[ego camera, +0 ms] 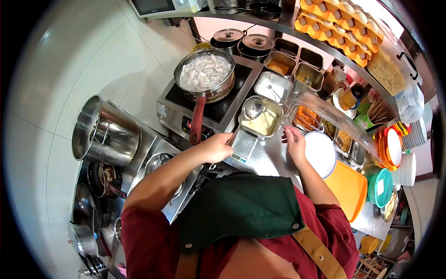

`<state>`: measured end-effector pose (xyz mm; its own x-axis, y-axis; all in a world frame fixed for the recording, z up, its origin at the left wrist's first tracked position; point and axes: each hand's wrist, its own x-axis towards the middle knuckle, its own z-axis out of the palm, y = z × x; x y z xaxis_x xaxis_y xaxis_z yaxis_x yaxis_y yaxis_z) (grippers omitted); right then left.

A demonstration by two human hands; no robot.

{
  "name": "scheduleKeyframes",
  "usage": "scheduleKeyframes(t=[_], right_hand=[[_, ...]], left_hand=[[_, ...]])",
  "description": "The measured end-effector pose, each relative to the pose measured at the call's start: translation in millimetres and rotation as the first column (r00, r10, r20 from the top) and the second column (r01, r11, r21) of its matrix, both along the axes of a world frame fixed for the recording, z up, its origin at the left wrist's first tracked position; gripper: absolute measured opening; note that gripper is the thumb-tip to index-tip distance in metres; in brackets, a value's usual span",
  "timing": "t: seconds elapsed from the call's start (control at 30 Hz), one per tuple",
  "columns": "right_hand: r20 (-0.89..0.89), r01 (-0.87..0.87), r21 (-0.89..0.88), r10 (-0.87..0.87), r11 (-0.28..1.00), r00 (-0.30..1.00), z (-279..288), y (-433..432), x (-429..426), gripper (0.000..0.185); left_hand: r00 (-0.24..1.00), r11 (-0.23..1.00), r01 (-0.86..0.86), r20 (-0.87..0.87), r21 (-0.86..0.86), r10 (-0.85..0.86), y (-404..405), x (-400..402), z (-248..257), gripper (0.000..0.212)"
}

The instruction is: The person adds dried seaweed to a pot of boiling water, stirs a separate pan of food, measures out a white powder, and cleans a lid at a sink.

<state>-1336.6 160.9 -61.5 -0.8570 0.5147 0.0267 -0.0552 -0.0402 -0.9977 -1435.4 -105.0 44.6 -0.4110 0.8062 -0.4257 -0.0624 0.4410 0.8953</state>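
My left hand [220, 148] grips the handle of a metal ladle [253, 108]. The ladle's bowl hangs over a square steel container [269, 134] of pale yellow granular seasoning [262, 123]. Close to that container's right corner, my right hand [294, 142] pinches a thin metal handle, seemingly a spoon's [272, 113], that leads into the granules. Below the container lies a digital kitchen scale [240, 157]. Behind it, another steel container [273, 77] holds white powder and a spoon. A white round plate or lid [320, 153] is beside my right wrist.
A saucepan [198, 95] of pale chunks in whitish liquid sits on an induction cooktop [223, 117], handle towards me. At left stands a tall steel pot [118, 139]. To the right are a clear curved cover [334, 120] over toppings and an orange tray [346, 188]. Egg trays [334, 31] sit on the shelf.
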Motion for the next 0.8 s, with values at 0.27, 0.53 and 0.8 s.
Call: scheduleKeyframes(t=[0.27,0.53,0.8], right_hand=[[-0.057,-0.027,0.452,0.059,0.892,0.997,32,14,24,0.013],[-0.093,0.0,0.339,0.034,0.941,0.995,39,21,18,0.014],[-0.092,-0.018,0.456,0.067,0.89,0.993,19,12,19,0.009]], left_hand=[[0.814,0.761,0.08,-0.398,-0.643,-0.422,44,4,1,0.041],[0.664,0.975,-0.222,0.731,-0.013,0.161,24,-18,5,0.023],[0.904,0.941,-0.315,0.34,0.121,0.259,3,28,14,0.005]])
